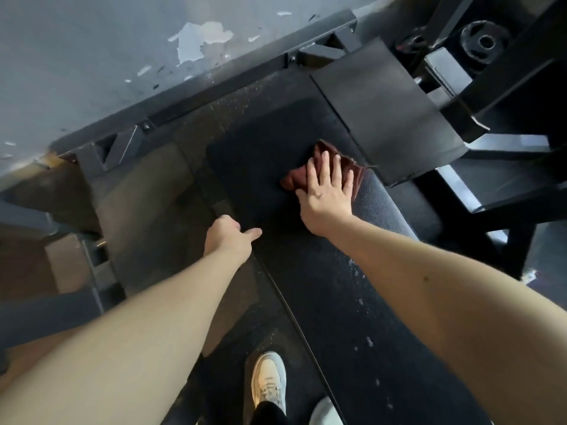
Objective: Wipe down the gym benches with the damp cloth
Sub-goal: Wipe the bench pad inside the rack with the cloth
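The surface (pixel 322 286) under you is a long black bench pad of grained vinyl with rounded corners. Its long axis runs from near right to far left, and water beads (pixel 357 273) are scattered along its near right part. Past its far right corner a second pad (pixel 383 118) rises, flatter and greyer, set on black square-tube steel.

The cloth (pixel 349 167) is a reddish-brown rag, soft and bunched into folds. It lies on the far right part of the surface, just against the second pad's near edge. Its long axis runs left to right, across the bench rather than along it.

Your right hand (pixel 325 197) lies flat on the cloth. The fingers (pixel 336 170) are straight and spread apart, pointing away from you. They press down on the cloth rather than pinching it, and folds show on the left, on the right and beyond the fingertips.

Your left hand (pixel 227 237) is at the surface's left edge, well apart from the cloth. Its fingers curl down over that edge out of sight, and the thumb lies on top pointing right.

Two round iron weight plates (pixel 484 41) sit at the far right. The grey wall (pixel 92 56) on the left has flaking paint. A pale shoe (pixel 268 381) stands on the speckled rubber floor (pixel 147 210) beside the bench.
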`<state>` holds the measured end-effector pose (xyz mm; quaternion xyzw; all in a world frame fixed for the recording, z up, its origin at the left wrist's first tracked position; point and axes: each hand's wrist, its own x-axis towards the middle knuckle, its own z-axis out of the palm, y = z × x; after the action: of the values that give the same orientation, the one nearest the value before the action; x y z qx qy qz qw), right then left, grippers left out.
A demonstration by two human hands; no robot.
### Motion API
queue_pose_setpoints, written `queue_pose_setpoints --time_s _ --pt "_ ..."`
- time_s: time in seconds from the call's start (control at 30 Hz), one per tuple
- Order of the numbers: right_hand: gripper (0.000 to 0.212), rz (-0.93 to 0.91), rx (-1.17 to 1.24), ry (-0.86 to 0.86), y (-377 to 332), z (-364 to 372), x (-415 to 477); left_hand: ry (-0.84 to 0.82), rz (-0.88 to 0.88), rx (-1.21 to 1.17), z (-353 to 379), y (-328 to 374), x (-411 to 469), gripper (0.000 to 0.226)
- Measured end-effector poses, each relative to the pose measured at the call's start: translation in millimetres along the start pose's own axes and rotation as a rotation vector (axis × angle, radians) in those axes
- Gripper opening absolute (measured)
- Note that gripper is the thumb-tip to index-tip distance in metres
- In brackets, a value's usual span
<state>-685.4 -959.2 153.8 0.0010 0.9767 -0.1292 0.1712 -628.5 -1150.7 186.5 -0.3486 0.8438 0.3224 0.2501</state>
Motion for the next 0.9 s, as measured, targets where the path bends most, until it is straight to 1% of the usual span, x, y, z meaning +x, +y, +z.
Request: queue_pose_setpoints --time_s 0.07,0.13,0.23,0.33,0.47,0.53,0.6,0.67,0.7,0.8,0.9 --pt "0.073 -0.133 -0.019 -0.006 -9.2 14.9 -38.6 -0.003 0.019 -0.024 -3.9 -5.1 1.0 0.042" --pt "0.073 -0.25 -0.053 -0.05 -14.1 30.1 -79.1 -0.01 0.034 -0.071 -7.0 -7.9 1.1 0.03" --pt "0.073 -0.35 -0.119 -0.102 -7.6 40.0 -100.7 -0.023 0.056 -0.111 -10.7 -11.8 3.9 0.019" --pt "0.073 -0.365 -0.17 -0.099 -11.0 32.2 -73.0 -0.049 0.059 -0.137 -11.3 -16.9 8.0 0.017" --pt "0.071 -0.264 -0.142 -0.094 -40.4 18.1 -9.2 -0.023 0.036 -0.221 -11.1 -19.8 8.2 0.008" --pt "0.07 -0.23 -0.133 -0.101 -52.6 14.6 6.6 -0.034 0.007 -0.257 -10.3 -20.2 8.3 0.006" --pt "0.068 -0.242 -0.126 -0.084 -53.4 18.8 -1.9 -0.033 0.005 -0.275 -7.8 -21.6 8.6 0.01" --pt "0.069 -0.315 -0.126 -0.064 -43.2 25.7 -30.2 -0.018 0.019 -0.283 -7.6 -20.7 7.2 0.011" --pt "0.069 -0.358 -0.139 -0.069 -35.8 29.1 -48.6 -0.013 0.019 -0.288 -8.3 -21.1 6.6 0.008" --pt "0.071 -0.439 -0.215 -0.089 -13.7 41.0 -98.3 -0.012 0.017 -0.288 -9.8 -20.0 5.6 0.008" --pt "0.071 -0.482 -0.253 -0.107 -1.8 47.1 -114.4 -0.033 -0.01 -0.314 -10.6 -19.0 7.3 0.01"
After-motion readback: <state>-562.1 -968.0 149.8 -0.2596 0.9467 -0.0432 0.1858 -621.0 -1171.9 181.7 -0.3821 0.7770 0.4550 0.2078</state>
